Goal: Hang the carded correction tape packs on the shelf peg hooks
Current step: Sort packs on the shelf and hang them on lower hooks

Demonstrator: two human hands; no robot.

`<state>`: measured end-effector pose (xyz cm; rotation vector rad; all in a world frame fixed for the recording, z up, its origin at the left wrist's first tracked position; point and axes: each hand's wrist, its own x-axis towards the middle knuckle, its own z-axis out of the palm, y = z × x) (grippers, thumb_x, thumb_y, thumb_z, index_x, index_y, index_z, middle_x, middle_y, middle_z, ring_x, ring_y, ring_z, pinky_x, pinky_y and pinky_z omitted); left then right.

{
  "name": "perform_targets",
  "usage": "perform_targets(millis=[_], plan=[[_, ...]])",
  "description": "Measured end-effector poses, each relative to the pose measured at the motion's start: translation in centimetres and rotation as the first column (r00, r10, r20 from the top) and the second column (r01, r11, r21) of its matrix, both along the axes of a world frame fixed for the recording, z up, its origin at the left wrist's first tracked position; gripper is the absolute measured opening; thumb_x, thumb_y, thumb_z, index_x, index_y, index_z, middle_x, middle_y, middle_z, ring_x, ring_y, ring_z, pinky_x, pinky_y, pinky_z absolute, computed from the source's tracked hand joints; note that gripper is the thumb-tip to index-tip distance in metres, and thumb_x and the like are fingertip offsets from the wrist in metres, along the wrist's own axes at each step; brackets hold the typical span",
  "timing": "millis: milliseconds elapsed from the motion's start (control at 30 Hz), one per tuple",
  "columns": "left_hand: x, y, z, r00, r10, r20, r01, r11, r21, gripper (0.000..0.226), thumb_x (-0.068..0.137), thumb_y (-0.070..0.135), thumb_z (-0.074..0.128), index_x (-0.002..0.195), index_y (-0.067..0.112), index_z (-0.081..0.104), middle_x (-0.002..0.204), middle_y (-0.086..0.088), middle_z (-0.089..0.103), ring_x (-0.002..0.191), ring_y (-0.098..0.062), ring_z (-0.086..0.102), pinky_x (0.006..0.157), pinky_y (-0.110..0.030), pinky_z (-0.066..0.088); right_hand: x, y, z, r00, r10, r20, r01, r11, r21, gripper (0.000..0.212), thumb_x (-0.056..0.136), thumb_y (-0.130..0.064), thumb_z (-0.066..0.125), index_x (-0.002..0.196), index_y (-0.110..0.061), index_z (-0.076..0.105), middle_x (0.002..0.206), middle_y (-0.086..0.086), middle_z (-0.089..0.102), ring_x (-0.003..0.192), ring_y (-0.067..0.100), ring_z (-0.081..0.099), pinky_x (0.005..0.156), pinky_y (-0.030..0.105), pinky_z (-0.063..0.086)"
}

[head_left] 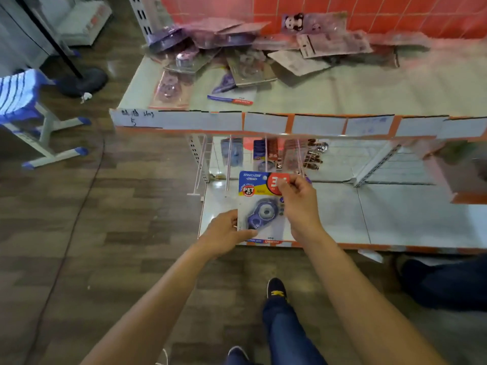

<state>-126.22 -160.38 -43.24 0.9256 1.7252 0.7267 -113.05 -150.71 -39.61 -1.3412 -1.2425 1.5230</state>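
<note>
Blue-and-red carded correction tape pack (261, 206) sat before lower shelf, just below thin metal peg hooks (228, 164). Left hand (224, 234) gripped its bottom edge; right hand (300, 206) pinched top corner. Probably needed: card level, hole squared to hook tip.

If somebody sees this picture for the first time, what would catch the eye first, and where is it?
First, the bright blue, red and yellow correction tape pack in the middle, which the left hand holds at its lower left edge and the right hand pinches at its top corner. Next, the untidy pile of packs on the upper shelf, before the orange tiled wall.
</note>
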Motion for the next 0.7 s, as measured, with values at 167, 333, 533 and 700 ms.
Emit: perform_targets(millis=[167, 333, 533, 700], plan=[[-1.3, 0.3, -8.8, 1.000, -0.009, -0.013, 0.009, 1.000, -0.004, 0.035, 0.080, 0.025, 0.077, 0.112, 0.020, 0.063, 0.111, 0.001, 0.071, 0.101, -0.016, 0.067, 0.092, -0.043, 0.055, -0.9, 0.4, -8.8, 0.999, 0.008, 0.053, -0.009, 1.000, 0.008, 0.010, 0.094, -0.018, 0.057, 0.085, -0.017, 0.061, 0.088, 0.003, 0.068, 0.087, 0.018, 0.065, 0.080, 0.034, 0.055], [-2.9, 2.4, -19.0, 0.998, -0.033, -0.056, 0.036, 0.998, 0.042, 0.039, 0.085, 0.030, 0.071, 0.121, 0.022, 0.059, 0.117, 0.001, 0.067, 0.106, -0.018, 0.063, 0.094, -0.043, 0.053, -2.1, 1.8, -17.8, 0.996, 0.047, 0.076, -0.055, 0.994, 0.096, 0.009, 0.094, -0.024, 0.057, 0.087, -0.019, 0.057, 0.087, -0.002, 0.065, 0.084, 0.010, 0.063, 0.076, 0.028, 0.054], [-3.2, 5.2, -28.2, 0.992, -0.041, -0.123, 0.066, 0.976, 0.208, 0.025, 0.088, 0.018, 0.067, 0.109, 0.026, 0.055, 0.097, 0.011, 0.063, 0.089, -0.008, 0.063, 0.067, -0.009, 0.049, -1.9, 3.2, -26.3, 0.997, 0.070, 0.020, -0.072, 0.943, 0.325, 0.012, 0.095, -0.017, 0.057, 0.085, -0.023, 0.054, 0.085, -0.006, 0.063, 0.078, 0.002, 0.063, 0.070, 0.021, 0.054], [-3.6, 7.4, -32.8, 0.987, -0.054, -0.153, 0.107, 0.925, 0.364, 0.023, 0.089, 0.021, 0.065, 0.108, 0.031, 0.056, 0.103, 0.008, 0.067, 0.100, -0.014, 0.064, 0.086, -0.027, 0.053, -1.8, 5.3, -31.5, 0.998, 0.056, -0.043, -0.027, 0.867, 0.498, 0.019, 0.094, -0.011, 0.056, 0.082, -0.024, 0.052, 0.078, -0.008, 0.060, 0.070, -0.004, 0.059, 0.068, 0.021, 0.049]])
